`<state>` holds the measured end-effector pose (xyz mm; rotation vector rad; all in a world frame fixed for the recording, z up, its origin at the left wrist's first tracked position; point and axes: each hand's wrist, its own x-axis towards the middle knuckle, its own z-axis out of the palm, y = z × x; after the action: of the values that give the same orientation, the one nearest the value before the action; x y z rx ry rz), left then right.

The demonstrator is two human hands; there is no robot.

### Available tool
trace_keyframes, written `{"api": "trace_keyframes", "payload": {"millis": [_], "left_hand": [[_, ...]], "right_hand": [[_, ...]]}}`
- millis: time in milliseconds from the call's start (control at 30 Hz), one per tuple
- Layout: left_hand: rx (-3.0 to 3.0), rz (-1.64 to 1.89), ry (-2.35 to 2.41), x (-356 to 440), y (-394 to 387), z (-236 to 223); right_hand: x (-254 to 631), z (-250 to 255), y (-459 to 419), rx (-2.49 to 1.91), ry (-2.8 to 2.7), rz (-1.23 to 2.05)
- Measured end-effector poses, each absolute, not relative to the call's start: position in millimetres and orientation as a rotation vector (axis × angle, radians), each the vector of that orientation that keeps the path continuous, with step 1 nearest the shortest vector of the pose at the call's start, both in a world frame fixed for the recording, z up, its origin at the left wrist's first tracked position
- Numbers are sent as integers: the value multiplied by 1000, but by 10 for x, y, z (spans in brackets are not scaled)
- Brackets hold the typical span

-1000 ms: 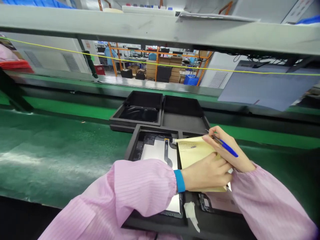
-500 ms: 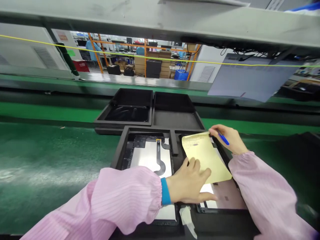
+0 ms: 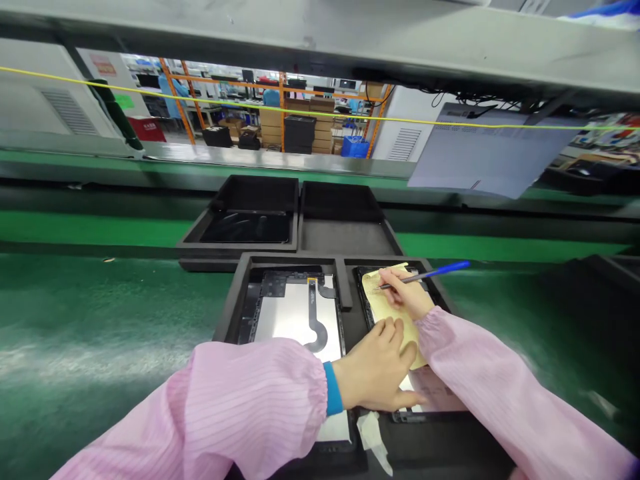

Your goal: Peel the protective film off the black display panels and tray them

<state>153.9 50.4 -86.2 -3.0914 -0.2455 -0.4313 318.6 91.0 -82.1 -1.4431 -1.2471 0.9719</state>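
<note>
My right hand grips a blue-capped pen, its tip at the upper left part of a yellow paper sheet. Faint writing shows on that sheet. Spread over its lower part, my left hand presses down with the thumb out to the right. The paper lies on a tablet-like panel in the right compartment of a black foam tray. In the left compartment is another panel with a dark ribbon cable, partly covered by my left sleeve.
Behind stand two more black trays, the left one holding a dark glass panel. A crumpled strip of whitish tape lies near the front. Overhead runs a grey shelf beam, and a large sheet hangs at right.
My right hand has let go of the paper's top corner and moved left and down, turning the pen tip onto the sheet. My left hand stays on the paper.
</note>
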Motion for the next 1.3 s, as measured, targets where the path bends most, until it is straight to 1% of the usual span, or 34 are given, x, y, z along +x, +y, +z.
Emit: {"api": "trace_keyframes", "payload": {"millis": [133,367,500,1000,1300], "left_hand": [[-3141,-388,-216,1529,532,-836],[-3122,-426,-203,1517,514,-861],[-3099,-444,-208,1521,513,-872],[-3110,-423,-229,1507,526,-840],[-3110,-425,-224,1509,531,-855]], "right_hand": [[3212,-889,859,-1491,-1278,865],[3265,-934,864,-1551,-1346,527],[3271,-986,869,-1597,-1389,429],[3249,-1015,833,-1605,-1496,320],[3276,-1018,855,-1578,-1418,280]]}}
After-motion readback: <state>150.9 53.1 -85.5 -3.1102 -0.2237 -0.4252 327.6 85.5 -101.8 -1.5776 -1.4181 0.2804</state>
